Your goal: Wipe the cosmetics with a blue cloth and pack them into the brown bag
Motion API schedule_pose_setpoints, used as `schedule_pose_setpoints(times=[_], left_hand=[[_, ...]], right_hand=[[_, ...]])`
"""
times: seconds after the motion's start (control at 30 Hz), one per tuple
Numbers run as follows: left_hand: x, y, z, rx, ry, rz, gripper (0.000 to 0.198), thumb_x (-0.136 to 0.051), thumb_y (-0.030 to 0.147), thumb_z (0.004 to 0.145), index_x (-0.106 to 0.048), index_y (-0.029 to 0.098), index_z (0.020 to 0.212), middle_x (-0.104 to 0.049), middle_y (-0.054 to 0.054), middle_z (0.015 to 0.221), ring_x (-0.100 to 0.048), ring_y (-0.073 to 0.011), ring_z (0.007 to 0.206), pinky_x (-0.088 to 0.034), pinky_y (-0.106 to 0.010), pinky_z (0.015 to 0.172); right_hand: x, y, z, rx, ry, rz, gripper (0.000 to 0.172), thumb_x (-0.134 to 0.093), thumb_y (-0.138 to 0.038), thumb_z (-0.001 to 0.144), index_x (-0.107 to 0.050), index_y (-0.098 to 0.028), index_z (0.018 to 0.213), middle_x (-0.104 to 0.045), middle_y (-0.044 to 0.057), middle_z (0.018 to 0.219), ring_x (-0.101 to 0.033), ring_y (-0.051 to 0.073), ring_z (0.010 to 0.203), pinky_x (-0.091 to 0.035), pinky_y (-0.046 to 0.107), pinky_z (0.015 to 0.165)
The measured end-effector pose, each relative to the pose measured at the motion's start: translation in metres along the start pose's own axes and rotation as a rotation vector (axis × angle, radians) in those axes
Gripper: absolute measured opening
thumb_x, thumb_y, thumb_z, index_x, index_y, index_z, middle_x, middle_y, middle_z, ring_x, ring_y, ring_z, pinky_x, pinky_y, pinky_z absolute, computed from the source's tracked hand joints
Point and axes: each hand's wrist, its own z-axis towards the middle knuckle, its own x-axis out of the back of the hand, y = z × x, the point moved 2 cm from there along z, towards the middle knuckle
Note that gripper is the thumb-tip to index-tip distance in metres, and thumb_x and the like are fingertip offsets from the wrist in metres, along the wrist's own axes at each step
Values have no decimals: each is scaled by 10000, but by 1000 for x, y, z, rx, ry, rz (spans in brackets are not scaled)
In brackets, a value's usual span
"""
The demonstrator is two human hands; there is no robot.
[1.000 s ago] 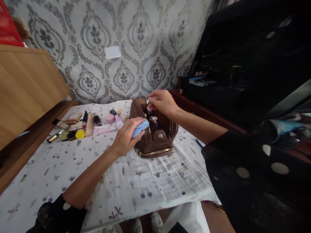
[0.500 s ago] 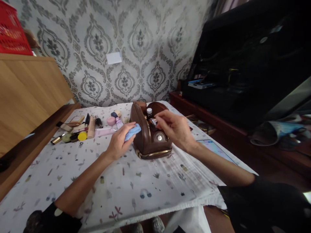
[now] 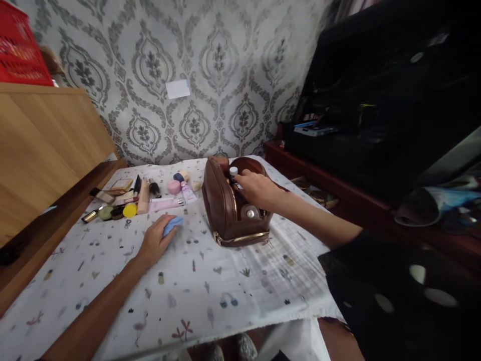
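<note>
A brown leather bag (image 3: pixel 221 200) stands unzipped on the table, with gold zips along its opening and lower front. Inside it a bottle with a white cap (image 3: pixel 233 172) pokes up. My right hand (image 3: pixel 260 189) reaches down into the bag's mouth, its fingers curled round a small item with a shiny edge, mostly hidden. To the left of the bag, just above the tablecloth, my left hand (image 3: pixel 156 238) is closed on a folded blue cloth (image 3: pixel 173 225).
Left of the bag lies a cluster of cosmetics: a pink tube (image 3: pixel 165 203), a yellow round pot (image 3: pixel 130 210), a pink jar (image 3: pixel 173 187) and several others. A wooden cabinet (image 3: pixel 45 150) borders the left side. A large black screen (image 3: pixel 376 110) stands at right.
My left hand has moved left, away from the bag, with the blue cloth. My right hand has lowered deeper into the bag with the small item.
</note>
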Motion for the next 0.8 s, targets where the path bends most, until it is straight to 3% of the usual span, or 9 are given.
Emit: schedule_pose_setpoints(times=[0.1, 0.2, 0.43, 0.8], left_hand=[[0, -5, -2, 47, 3, -18, 293, -503, 397, 947, -636, 179, 1091, -712, -78, 1069, -668, -234, 979, -522, -335, 868], [-1, -5, -3, 52, -6, -33, 295, -507, 392, 941, -638, 182, 1101, -714, -75, 1080, -669, -234, 991, -524, -340, 889], [-5, -4, -6, 4, -59, -43, 255, -518, 364, 951, -634, 187, 1093, -715, -86, 1077, -675, -227, 979, -524, -352, 885], [-5, -3, -6, -10, -67, -12, 262, -506, 372, 964, -639, 186, 1093, -713, -83, 1069, -673, -225, 974, -522, -348, 885]], right_hand=[[-4, -6, 12, -9, -136, -28, 336, -437, -166, 968, -602, -95, 1252, -620, 234, 1211, -644, 327, 1115, -491, 386, 884], [-13, -2, 23, -23, -191, 2, 358, -455, -143, 954, -587, -85, 1282, -653, 235, 1166, -643, 315, 1141, -487, 370, 915], [-29, 12, 35, -75, -159, 48, 390, -436, -205, 970, -527, -102, 1334, -626, 255, 1237, -643, 326, 1140, -502, 389, 899], [-24, 7, 34, -108, -174, 82, 367, -476, -250, 963, -592, -105, 1280, -632, 253, 1231, -647, 351, 1126, -514, 408, 881]])
